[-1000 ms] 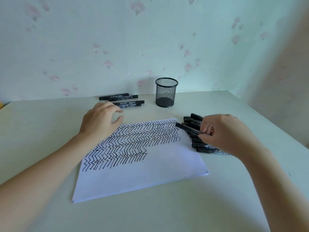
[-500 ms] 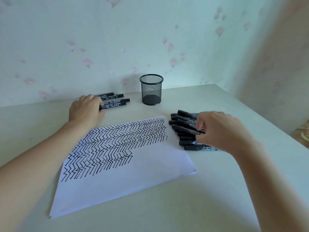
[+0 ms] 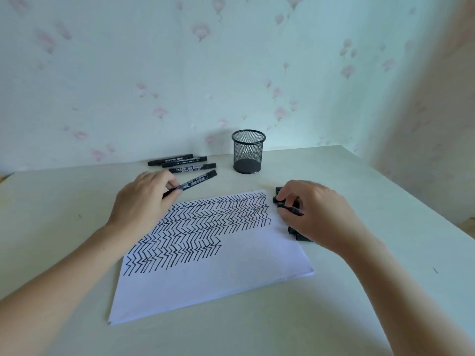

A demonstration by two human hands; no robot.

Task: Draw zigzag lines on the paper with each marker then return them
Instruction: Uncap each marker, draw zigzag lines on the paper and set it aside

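A white sheet of paper (image 3: 213, 283) lies on the table, its upper half covered with black zigzag rows. My left hand (image 3: 144, 199) grips one black marker (image 3: 198, 182) by its near end, the marker pointing up and right just above the paper's top edge. Three more black markers (image 3: 180, 163) lie in a row behind it. My right hand (image 3: 316, 214) rests on a pile of black markers (image 3: 300, 236) beside the paper's right edge, its fingertips pinched on one marker (image 3: 291, 209) in the pile; most of the pile is hidden under the hand.
A black mesh pen cup (image 3: 248, 151) stands upright behind the paper, near the flowered wall. The pale table (image 3: 359, 196) ends at a right edge close to the pile.
My left hand reached back to the row of markers, took one and drew it toward the paper. My right hand stayed on the pile at the right, fingers shifting on it.
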